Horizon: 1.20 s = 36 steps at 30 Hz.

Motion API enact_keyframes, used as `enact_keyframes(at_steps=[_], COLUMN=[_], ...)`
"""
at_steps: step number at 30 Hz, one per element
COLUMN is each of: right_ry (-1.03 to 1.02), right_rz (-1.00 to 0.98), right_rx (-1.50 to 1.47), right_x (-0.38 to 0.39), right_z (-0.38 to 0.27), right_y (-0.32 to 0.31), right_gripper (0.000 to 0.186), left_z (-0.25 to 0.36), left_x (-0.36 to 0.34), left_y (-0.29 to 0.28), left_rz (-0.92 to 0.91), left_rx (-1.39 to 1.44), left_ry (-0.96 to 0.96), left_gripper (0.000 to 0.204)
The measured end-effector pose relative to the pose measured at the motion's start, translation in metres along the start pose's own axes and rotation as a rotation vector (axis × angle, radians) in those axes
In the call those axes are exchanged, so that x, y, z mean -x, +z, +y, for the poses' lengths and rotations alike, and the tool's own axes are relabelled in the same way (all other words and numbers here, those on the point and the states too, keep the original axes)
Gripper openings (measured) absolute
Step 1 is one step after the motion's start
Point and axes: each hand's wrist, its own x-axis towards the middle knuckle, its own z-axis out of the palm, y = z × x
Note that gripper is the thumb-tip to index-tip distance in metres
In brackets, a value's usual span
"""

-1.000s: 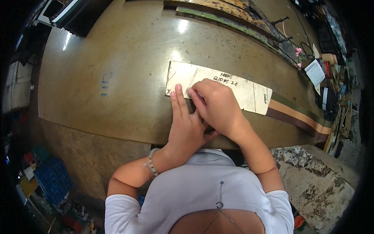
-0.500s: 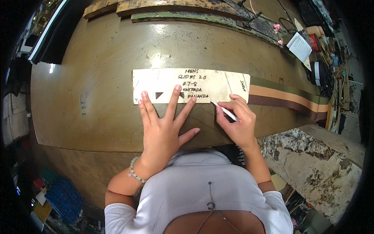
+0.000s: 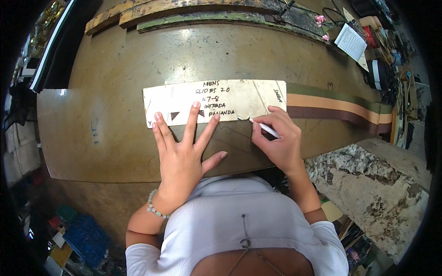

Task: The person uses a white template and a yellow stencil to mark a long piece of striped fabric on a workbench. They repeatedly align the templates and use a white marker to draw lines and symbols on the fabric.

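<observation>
A long cream cardboard template with dark handwriting and small triangular cut-outs lies flat on the brown worktable. It covers part of a green, tan and maroon striped webbing strap, which runs out to the right from under it. My left hand is open, its spread fingertips resting on the template's left half and near edge. In a pinch, my right hand holds a slim white pen. The pen's tip meets the template's near edge, just right of a small notch there. Whether it leaves a mark is too small to tell.
Wooden boards line the table's far edge. A white notepad and small pink flowers are at the far right. A rough, peeling surface adjoins the near right side, and a blue crate stands below at left.
The pen has slid right along the template's near edge, past the notch, which now shows. The whole view has shifted slightly. My left hand keeps its place on the template.
</observation>
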Motion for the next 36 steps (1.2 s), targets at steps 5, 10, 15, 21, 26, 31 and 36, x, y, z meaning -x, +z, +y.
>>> enact_keyframes(at_steps=[5, 10, 15, 21, 26, 31, 36], right_ry=[-0.091, 0.095, 0.193, 0.1, 0.199, 0.162, 0.056], right_rz=[-0.038, -0.124, -0.163, -0.136, 0.121, 0.232, 0.25], right_rx=[0.053, -0.155, -0.239, -0.257, -0.276, 0.086, 0.186], right_x=[-0.002, -0.004, -0.003, -0.001, -0.006, -0.024, -0.029], right_z=[0.003, 0.007, 0.009, 0.013, 0.024, 0.06, 0.065], right_y=[0.002, -0.011, -0.016, -0.012, -0.018, -0.032, -0.024], right_gripper=[0.008, 0.008, 0.009, 0.011, 0.01, 0.013, 0.01], left_z=[0.0, -0.001, 0.001, 0.007, 0.011, 0.015, 0.016], left_x=[-0.002, -0.012, -0.07, -0.108, -0.106, -0.107, -0.106], left_y=[-0.001, -0.018, -0.023, 0.003, 0.003, 0.0, 0.0], left_rz=[0.027, -0.013, 0.036, 0.07, 0.032, 0.036, 0.045], left_rx=[-0.031, -0.068, 0.01, 0.236, 0.154, 0.154, 0.138], left_ry=[0.023, 0.063, 0.305, 0.58, 0.565, 0.557, 0.555], left_gripper=[0.078, 0.071, 0.06, 0.058, 0.05, 0.046, 0.047])
